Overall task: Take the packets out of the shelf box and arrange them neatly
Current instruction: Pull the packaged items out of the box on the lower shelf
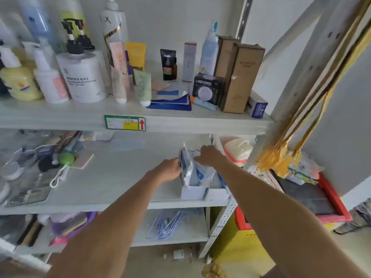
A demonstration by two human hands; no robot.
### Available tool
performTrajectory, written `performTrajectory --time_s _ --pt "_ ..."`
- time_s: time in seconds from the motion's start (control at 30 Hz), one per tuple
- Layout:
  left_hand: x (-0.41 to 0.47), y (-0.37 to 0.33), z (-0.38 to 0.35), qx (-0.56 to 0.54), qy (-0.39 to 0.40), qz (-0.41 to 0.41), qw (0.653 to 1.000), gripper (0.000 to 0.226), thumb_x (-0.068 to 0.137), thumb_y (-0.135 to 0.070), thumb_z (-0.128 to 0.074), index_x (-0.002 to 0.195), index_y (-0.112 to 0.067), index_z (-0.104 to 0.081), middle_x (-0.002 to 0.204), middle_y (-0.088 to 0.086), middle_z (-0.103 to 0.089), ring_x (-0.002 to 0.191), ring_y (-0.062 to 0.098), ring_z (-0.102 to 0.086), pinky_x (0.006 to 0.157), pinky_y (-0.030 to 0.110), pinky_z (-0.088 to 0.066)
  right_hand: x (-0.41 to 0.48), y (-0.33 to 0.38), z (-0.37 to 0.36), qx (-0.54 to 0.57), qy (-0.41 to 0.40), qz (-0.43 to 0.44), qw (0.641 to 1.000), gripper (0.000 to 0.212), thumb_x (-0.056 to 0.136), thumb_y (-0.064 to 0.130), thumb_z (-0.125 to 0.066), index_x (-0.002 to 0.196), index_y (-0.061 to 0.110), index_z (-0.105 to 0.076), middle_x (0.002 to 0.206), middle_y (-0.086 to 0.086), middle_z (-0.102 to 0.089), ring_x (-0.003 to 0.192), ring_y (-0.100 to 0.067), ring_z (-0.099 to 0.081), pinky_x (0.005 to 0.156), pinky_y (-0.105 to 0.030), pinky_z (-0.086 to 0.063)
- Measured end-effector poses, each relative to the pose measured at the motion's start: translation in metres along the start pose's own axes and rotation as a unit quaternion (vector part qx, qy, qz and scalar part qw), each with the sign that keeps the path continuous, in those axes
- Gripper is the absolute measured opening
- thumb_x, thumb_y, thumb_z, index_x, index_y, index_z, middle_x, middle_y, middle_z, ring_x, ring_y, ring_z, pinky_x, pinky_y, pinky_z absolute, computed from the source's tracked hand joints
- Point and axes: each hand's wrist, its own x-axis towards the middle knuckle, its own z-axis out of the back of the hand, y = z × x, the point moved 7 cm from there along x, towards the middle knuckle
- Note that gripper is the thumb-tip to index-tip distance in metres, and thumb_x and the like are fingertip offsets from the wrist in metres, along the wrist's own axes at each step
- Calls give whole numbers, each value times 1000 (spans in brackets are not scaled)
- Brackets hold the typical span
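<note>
A small white box (193,192) stands at the right end of the middle shelf (120,177), with blue and white plastic packets (190,169) sticking up out of it. My left hand (169,169) presses against the left side of the packets, its fingertips hidden behind them. From the right, my right hand (208,155) pinches the top of the packets with closed fingers. A second low white box (217,194) sits just right of the first one, partly behind my right forearm.
Lotion bottles (80,77), tubes and brown cartons (241,77) crowd the upper shelf. Flat packs, a green ball (66,158) and cords lie at the middle shelf's left. A red-framed yellow bin (333,195) stands to the right. Hangers (168,223) lie on the lower shelf.
</note>
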Motion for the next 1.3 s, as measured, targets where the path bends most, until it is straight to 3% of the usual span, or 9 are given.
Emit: performTrajectory --time_s 0.13,0.27,0.37,0.5,0.67,0.83,0.97,1.1,1.3 --pt "25 10 -15 -17 21 -10 1000 35 100 -34 -43 131 -20 -52 113 13 -67 81 22 -57 69 30 -40 21 2 -17 -3 24 -35 999 73 89 70 -45 123 8 -61 113 -12 -68 107 -29 -63 99 -40 -40" --pt "39 11 -25 -12 39 -20 999 31 103 -28 -39 123 -11 -54 117 17 -68 88 30 -62 73 30 -40 39 -6 -24 51 41 -74 995 87 79 79 -50 135 13 -55 129 -13 -63 118 -32 -59 103 -40 -39" --pt "46 17 -23 -20 18 -19 999 31 102 -27 -41 129 -13 -49 111 17 -69 78 27 -61 64 30 -45 49 -8 -32 111 110 -97 983 92 76 72 -62 149 20 -40 147 -12 -48 129 -33 -49 110 -43 -37" --pt "48 28 -25 -78 1 9 997 49 95 -13 -48 142 -15 -35 103 15 -71 88 34 -69 80 48 -57 58 -2 -39 127 162 -105 973 86 81 57 -66 153 25 -33 154 -10 -38 137 -33 -39 113 -44 -33" --pt "48 35 -36 -137 13 49 989 50 95 -23 -50 142 -12 -36 112 11 -69 96 30 -67 86 43 -55 60 3 -45 149 150 -127 969 78 75 49 -73 141 17 -46 129 -10 -56 113 -30 -56 98 -39 -49" --pt "49 45 -41 -173 5 81 982 44 90 -17 -49 133 -11 -44 109 12 -72 96 33 -69 89 46 -55 67 15 -59 194 149 -141 959 89 70 39 -81 143 8 -40 130 -13 -51 105 -28 -61 78 -33 -57" --pt "47 54 -44 -220 16 103 970 43 84 -16 -53 127 -13 -48 101 4 -77 90 21 -74 64 29 -52 70 16 -74 197 140 -163 957 113 70 40 -82 152 1 -15 143 -15 -35 123 -32 -49 88 -35 -53" --pt "49 63 -52 -273 33 131 952 43 83 -19 -55 125 -19 -49 102 2 -78 89 15 -75 84 39 -58 71 10 -83 257 128 -203 936 119 61 32 -90 149 8 -14 106 -11 -46 95 -27 -53 77 -36 -55" --pt "54 63 -54 -289 58 137 946 41 88 -16 -57 128 -21 -50 105 -1 -76 89 10 -75 75 34 -58 73 8 -90 253 125 -200 938 114 63 32 -88 149 8 -17 110 -11 -49 107 -31 -57 80 -38 -55"
